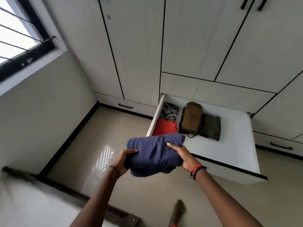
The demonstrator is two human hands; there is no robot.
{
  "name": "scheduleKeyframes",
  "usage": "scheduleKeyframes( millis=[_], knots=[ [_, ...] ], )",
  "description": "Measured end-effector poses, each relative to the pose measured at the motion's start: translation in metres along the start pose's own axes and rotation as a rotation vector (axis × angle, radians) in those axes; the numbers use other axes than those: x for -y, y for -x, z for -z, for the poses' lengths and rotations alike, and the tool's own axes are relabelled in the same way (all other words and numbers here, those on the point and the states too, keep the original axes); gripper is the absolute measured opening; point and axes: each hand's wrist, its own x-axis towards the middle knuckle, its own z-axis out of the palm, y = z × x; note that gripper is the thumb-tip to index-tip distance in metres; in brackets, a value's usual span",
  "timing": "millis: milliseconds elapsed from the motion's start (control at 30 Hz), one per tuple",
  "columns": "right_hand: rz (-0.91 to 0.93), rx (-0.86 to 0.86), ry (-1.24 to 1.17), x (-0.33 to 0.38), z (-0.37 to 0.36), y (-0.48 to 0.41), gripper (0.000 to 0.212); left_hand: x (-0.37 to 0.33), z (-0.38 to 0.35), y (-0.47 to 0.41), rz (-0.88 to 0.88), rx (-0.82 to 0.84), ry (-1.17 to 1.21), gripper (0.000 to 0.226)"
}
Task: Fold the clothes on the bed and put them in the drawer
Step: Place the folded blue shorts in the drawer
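Observation:
A folded dark blue garment (154, 153) is held in the air just in front of the open white drawer (229, 145). My left hand (123, 161) grips its left end and my right hand (183, 156) grips its right side, thumb on top. Inside the drawer lie a red folded piece (165, 127), a black-and-white patterned piece (169, 111), a brown folded garment (191, 117) and an olive one (211, 126). The blue garment overlaps the drawer's front left corner in view.
White wardrobe doors (139, 54) rise behind the drawer, with closed lower drawers (125, 106) on either side. The bed edge (32, 202) lies at lower left. A barred window (19, 38) is upper left. Beige floor (114, 128) stretches between bed and wardrobe.

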Motion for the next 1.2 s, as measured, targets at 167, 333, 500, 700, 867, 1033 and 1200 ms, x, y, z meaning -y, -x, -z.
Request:
scheduleKeyframes(
  millis=[167,333,500,700,867,1033,1200],
  knots=[
    [-0.057,-0.107,-0.018,0.042,0.077,-0.051,0.031,-0.021,-0.084,-0.073,0.088,0.039,-0.071,0.041],
    [-0.093,-0.197,-0.064,0.069,0.148,-0.101,0.028,-0.029,-0.159,-0.149,0.134,0.105,-0.171,0.062],
    [-0.124,-0.281,-0.122,0.071,0.207,-0.153,0.04,-0.025,-0.211,-0.224,0.215,0.121,-0.305,0.066],
    [-0.202,-0.381,-0.127,0.046,0.266,-0.226,0.034,0.007,-0.252,-0.317,0.325,0.181,-0.416,0.036],
    [-0.256,-0.419,-0.105,0.013,0.299,-0.27,0.025,0.047,-0.263,-0.388,0.35,0.148,-0.475,0.02],
    [-0.251,-0.422,-0.127,-0.025,0.329,-0.314,0.032,0.086,-0.267,-0.446,0.259,0.127,-0.503,0.03],
    [-0.367,-0.334,-0.06,-0.073,0.357,-0.35,0.043,0.131,-0.255,-0.493,0.166,0.096,-0.61,0.057]
  ],
)
